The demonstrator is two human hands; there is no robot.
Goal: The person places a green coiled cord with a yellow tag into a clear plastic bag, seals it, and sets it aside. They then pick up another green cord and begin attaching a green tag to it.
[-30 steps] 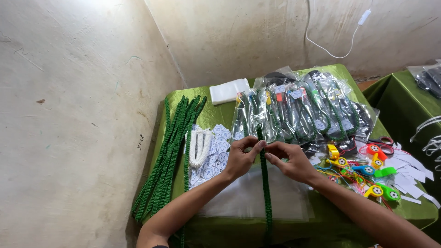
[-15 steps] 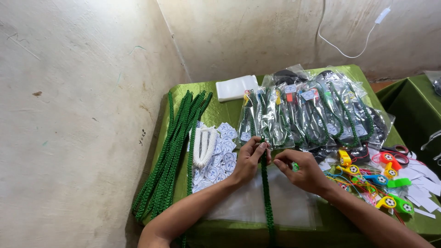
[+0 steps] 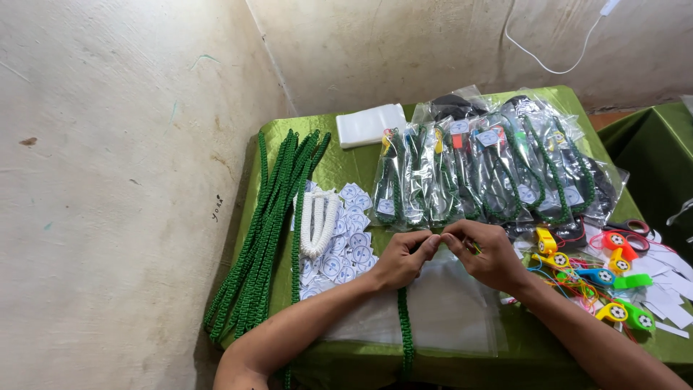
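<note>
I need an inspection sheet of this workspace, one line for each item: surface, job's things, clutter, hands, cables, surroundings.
Surface: green shiny cloth-covered table, crowded.
Job's things: green braided cord hangs from the hands over the front edge, across flat clear plastic bags.
Clutter: bundle of green braided cords at left; white coiled cord on round printed stickers; row of bagged green cords; colourful plastic whistles; white stack.
Hands: left hand and right hand pinch the cord's top end with their fingers.
Cables: white wire on the wall.
Surroundings: bare stained walls; second green table at right.
</note>
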